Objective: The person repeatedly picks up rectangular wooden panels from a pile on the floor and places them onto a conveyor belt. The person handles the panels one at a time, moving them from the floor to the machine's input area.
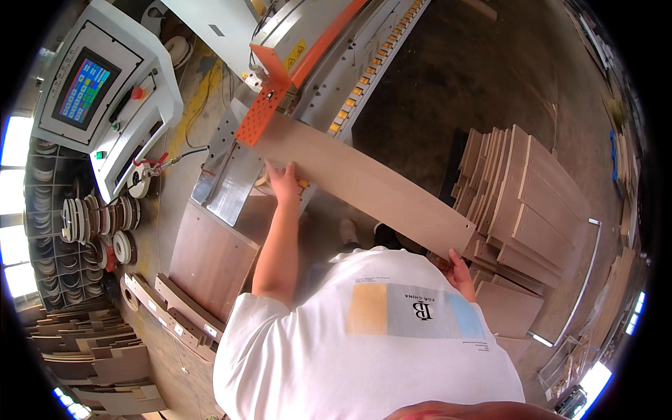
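A long brown wood panel [371, 183] slants across in front of me. Its far left end lies at the machine's table, under a perforated orange bracket [264, 112]. My left hand [284, 183] touches the panel's near edge close to that bracket, index finger and thumb stretched apart. At the opposite end, beside a small hole, my right hand [458, 275] grips the corner, thumb uppermost; its other fingers are partly hidden beneath.
A control console [140, 105] with a lit screen stands at left. Stacked panels [525, 189] rise at right. Below the machine table [234, 189], a wide board [210, 255] leans near narrow strips [168, 315]. Edging rolls [98, 217] fill a wire rack at far left.
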`<action>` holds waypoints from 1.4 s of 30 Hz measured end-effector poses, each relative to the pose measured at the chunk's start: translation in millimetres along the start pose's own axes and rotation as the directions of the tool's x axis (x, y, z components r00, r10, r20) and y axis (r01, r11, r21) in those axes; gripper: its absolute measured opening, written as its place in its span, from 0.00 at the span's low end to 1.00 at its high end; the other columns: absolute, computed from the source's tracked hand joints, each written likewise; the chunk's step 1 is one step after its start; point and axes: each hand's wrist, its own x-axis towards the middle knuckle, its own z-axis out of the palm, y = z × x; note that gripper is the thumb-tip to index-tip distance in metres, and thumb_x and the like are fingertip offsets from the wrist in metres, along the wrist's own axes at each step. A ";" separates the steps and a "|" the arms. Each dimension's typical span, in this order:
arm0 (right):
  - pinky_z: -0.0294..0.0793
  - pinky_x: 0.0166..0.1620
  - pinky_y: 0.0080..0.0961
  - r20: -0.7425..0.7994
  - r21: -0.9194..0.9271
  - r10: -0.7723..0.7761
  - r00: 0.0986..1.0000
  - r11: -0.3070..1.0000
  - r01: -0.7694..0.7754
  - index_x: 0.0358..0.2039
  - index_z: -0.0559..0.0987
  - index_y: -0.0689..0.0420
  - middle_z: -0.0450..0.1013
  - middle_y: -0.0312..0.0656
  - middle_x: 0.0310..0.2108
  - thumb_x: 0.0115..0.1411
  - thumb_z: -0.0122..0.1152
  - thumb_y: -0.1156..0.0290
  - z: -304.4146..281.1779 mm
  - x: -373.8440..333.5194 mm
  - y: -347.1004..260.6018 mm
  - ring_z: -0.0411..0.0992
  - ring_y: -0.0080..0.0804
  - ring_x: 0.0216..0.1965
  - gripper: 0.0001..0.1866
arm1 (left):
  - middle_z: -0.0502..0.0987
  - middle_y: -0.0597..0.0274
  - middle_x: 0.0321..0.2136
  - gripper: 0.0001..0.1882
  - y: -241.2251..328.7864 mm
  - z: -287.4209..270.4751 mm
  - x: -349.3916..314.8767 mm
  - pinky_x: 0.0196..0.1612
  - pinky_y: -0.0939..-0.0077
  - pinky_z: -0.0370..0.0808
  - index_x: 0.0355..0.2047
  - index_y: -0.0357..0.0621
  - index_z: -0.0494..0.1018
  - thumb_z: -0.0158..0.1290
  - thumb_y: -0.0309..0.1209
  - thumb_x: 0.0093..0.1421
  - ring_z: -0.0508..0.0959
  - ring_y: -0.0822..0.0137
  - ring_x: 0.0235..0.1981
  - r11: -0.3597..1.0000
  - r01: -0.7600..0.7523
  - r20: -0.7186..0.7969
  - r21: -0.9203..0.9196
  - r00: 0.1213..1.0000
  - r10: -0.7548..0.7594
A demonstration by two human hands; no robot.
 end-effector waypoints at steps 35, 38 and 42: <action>0.76 0.40 0.29 -0.127 -0.338 -0.118 0.985 0.939 0.069 0.59 0.70 0.52 0.80 0.39 0.42 0.66 0.55 0.40 32.1 23.8 -59.9 0.77 0.26 0.36 0.33 | 0.81 0.61 0.45 0.32 -63.9 -62.6 68.6 0.49 0.71 0.73 0.59 0.44 0.75 0.54 0.53 0.63 0.79 0.63 0.43 0.687 0.011 0.299 0.726 0.895 -0.330; 0.76 0.39 0.29 -0.211 -0.384 -0.060 0.976 0.923 -0.026 0.57 0.73 0.53 0.80 0.41 0.43 0.65 0.56 0.41 -3.2 0.3 26.9 0.78 0.30 0.37 0.31 | 0.76 0.59 0.55 0.38 -51.0 -48.0 36.8 0.52 0.59 0.73 0.61 0.50 0.72 0.48 0.64 0.63 0.76 0.58 0.50 0.578 0.416 0.125 0.702 0.727 -0.675; 0.78 0.37 0.33 -0.353 -0.417 -0.045 0.935 0.902 -0.114 0.52 0.79 0.55 0.81 0.44 0.42 0.64 0.57 0.41 -55.5 -47.3 154.3 0.80 0.34 0.38 0.30 | 0.76 0.60 0.54 0.34 -55.6 -53.1 26.8 0.51 0.56 0.74 0.58 0.54 0.73 0.47 0.64 0.64 0.75 0.57 0.52 0.618 0.443 0.187 0.650 0.694 -0.695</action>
